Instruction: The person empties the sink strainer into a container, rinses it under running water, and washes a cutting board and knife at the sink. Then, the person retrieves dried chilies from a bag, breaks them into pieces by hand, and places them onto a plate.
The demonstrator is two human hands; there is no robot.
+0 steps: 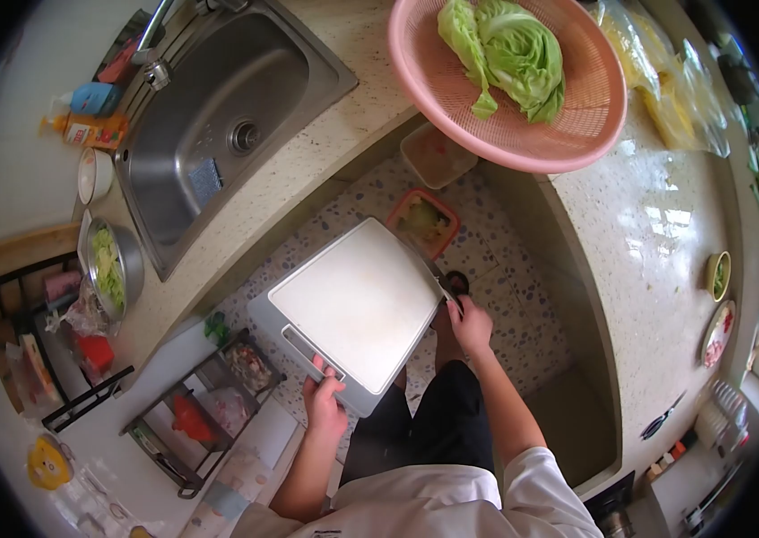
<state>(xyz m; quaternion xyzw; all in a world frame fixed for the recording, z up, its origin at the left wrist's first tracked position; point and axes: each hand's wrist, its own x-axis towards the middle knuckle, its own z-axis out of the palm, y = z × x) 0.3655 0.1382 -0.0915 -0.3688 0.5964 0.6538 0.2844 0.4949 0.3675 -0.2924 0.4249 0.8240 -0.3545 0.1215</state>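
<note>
A white cutting board (352, 300) with a grey rim is held up over the floor in front of my body. My left hand (325, 401) is closed around the slotted handle at its near left corner. At the board's right edge, my right hand (470, 327) is closed on a knife (440, 277). The blade points away from me along that edge, and part of it is hidden by the board. Whether the right fingers also touch the board, I cannot tell.
A pink colander (509, 148) with cabbage (518, 58) overhangs the counter corner. The steel sink (307, 99) is at upper left, beside a metal bowl (131, 269) of shredded greens. A red-rimmed bin (453, 211) stands on the floor. Scissors (662, 418) lie on the right counter.
</note>
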